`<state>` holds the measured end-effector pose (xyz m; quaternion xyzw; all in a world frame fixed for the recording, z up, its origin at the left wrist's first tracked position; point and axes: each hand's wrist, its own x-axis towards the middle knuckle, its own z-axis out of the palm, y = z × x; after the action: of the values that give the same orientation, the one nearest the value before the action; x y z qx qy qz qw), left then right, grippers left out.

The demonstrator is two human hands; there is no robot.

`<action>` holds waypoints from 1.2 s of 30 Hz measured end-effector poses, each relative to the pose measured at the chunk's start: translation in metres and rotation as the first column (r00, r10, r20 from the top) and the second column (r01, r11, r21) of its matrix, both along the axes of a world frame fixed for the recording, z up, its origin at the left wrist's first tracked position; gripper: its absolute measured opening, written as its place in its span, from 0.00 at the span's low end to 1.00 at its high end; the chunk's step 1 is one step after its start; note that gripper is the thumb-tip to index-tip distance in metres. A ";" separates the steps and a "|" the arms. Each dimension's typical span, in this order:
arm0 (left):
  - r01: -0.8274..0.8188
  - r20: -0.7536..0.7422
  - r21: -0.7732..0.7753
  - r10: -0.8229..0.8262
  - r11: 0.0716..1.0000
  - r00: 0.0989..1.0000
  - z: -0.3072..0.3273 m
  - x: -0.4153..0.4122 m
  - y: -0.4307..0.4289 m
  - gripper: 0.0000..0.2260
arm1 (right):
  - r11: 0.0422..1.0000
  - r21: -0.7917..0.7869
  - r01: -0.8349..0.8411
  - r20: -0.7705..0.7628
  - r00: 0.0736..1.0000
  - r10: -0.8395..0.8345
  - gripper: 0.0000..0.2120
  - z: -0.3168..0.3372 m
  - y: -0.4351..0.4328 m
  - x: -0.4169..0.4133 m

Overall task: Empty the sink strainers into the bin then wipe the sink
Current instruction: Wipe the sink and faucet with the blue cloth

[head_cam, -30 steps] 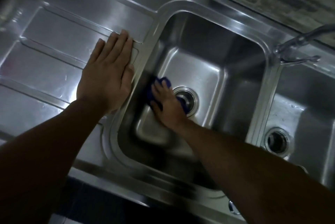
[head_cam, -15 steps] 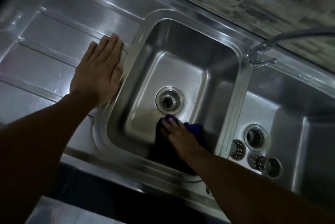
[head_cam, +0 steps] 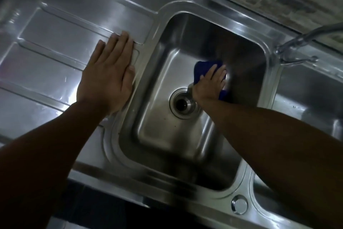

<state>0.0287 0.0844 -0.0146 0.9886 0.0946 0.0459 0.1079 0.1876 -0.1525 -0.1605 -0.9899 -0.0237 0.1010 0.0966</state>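
Both forearms are bare to the frame edge, with no sleeves, rings or watch on the left hand (head_cam: 106, 72) or right hand (head_cam: 210, 85).

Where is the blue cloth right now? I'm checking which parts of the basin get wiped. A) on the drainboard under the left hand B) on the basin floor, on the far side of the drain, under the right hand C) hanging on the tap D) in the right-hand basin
B: the right hand presses the cloth on the basin floor beyond the drain; the left hand lies flat on the drainboard.

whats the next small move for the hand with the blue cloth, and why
Probably sweep the blue cloth rightward along the basin floor: the right hand presses it just beyond the open drain, while the left hand braces flat on the drainboard.
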 end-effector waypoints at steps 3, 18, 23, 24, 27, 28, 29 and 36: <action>0.000 0.010 0.003 -0.001 1.000 1.000 0.000 0.000 -0.001 0.27 | 0.991 -0.035 -0.128 -0.022 0.992 0.127 0.32 0.001 0.014 0.003; 0.013 0.001 0.006 -0.013 1.000 1.000 0.002 0.000 0.000 0.27 | 0.783 -0.229 -0.578 -0.142 0.816 0.561 0.34 0.022 -0.030 0.036; 0.004 -0.001 0.005 -0.004 1.000 1.000 0.006 0.000 -0.005 0.27 | 0.899 -0.304 -0.316 -0.309 0.925 0.221 0.29 0.029 -0.026 0.008; 0.005 -0.002 0.007 -0.005 1.000 1.000 0.005 0.000 -0.005 0.28 | 0.897 -0.311 -0.315 -0.359 0.913 0.196 0.28 0.029 -0.024 0.003; 0.004 0.010 0.023 -0.004 1.000 1.000 0.001 -0.001 -0.003 0.28 | 0.844 -0.353 -0.405 -0.463 0.859 0.218 0.27 0.031 -0.034 -0.032; 0.003 0.018 0.032 -0.003 0.999 1.000 -0.001 -0.001 -0.003 0.27 | 0.823 -0.356 -0.443 -0.494 0.837 0.237 0.27 0.034 -0.038 -0.048; 0.001 0.026 0.044 -0.002 0.999 1.000 -0.002 -0.002 -0.003 0.27 | 0.819 -0.338 -0.465 -0.529 0.813 0.243 0.27 0.038 -0.039 -0.065; -0.051 -0.015 0.094 0.053 0.994 0.998 0.005 -0.007 -0.013 0.27 | 0.751 -0.113 -0.651 -0.835 0.472 0.283 0.28 0.087 -0.052 -0.142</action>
<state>0.0219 0.0717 -0.0096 0.9901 0.1189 0.0443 0.0593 0.0459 -0.2047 -0.0734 -0.7931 -0.2349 0.5417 -0.1495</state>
